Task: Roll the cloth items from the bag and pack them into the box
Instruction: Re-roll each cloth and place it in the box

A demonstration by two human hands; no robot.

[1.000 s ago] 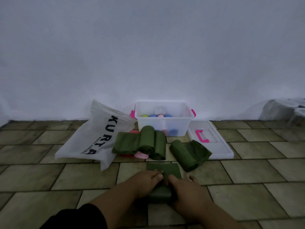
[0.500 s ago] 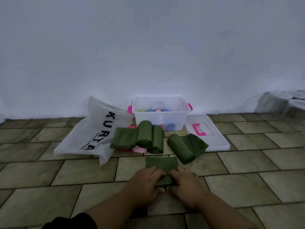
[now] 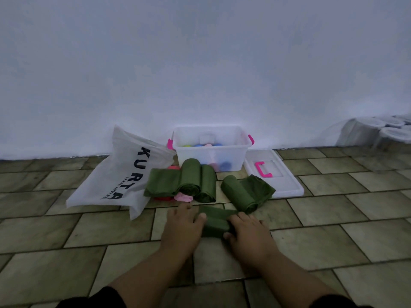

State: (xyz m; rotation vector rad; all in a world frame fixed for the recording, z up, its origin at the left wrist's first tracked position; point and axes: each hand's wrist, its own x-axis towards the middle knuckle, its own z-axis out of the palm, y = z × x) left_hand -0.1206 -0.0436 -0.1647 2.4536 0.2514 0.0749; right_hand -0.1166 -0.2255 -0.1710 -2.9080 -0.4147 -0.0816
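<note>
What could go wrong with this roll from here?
1. The green cloth is held only at its ends by the left hand and right hand; its middle could loosen.
2. The rolled cloth near the lid trails a loose flap and may unroll when lifted into the box.

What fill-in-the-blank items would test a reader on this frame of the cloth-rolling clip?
1. The left hand and right hand both touch a partly rolled cloth whose colour is ____.
2. The white KURTA bag lies to the ____ of the clear plastic box.
3. The box's lid lies flat on the floor, with a ____ handle.
Missing words: green; left; pink.
</note>
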